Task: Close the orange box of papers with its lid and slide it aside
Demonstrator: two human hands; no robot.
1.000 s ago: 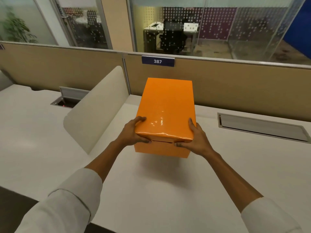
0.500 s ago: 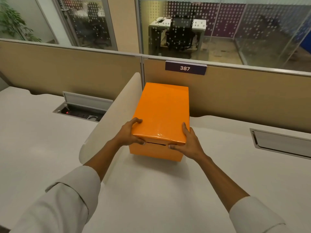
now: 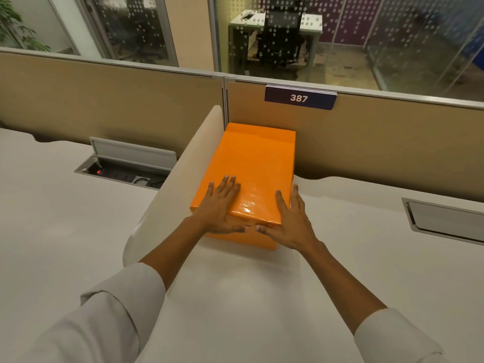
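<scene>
The orange box (image 3: pixel 252 161) stands on the white desk (image 3: pixel 256 297) with its glossy lid on, so the papers are hidden. Its far end reaches the tan partition and its left side runs along the white curved divider. My left hand (image 3: pixel 220 208) lies flat on the near left part of the lid with fingers spread. My right hand (image 3: pixel 290 221) lies flat on the near right corner. Both thumbs rest against the front face, just under the lid's edge.
The white curved divider (image 3: pixel 167 203) stands directly left of the box. The tan partition (image 3: pixel 379 148) with a "387" label (image 3: pixel 300 97) blocks the far side. An open cable hatch (image 3: pixel 125 169) is on the left desk, and a shut hatch (image 3: pixel 445 218) is at the right.
The box has slid away from me and to the left, into the corner of divider and partition. My hands went from gripping the lid's near corners to lying flat on it.
</scene>
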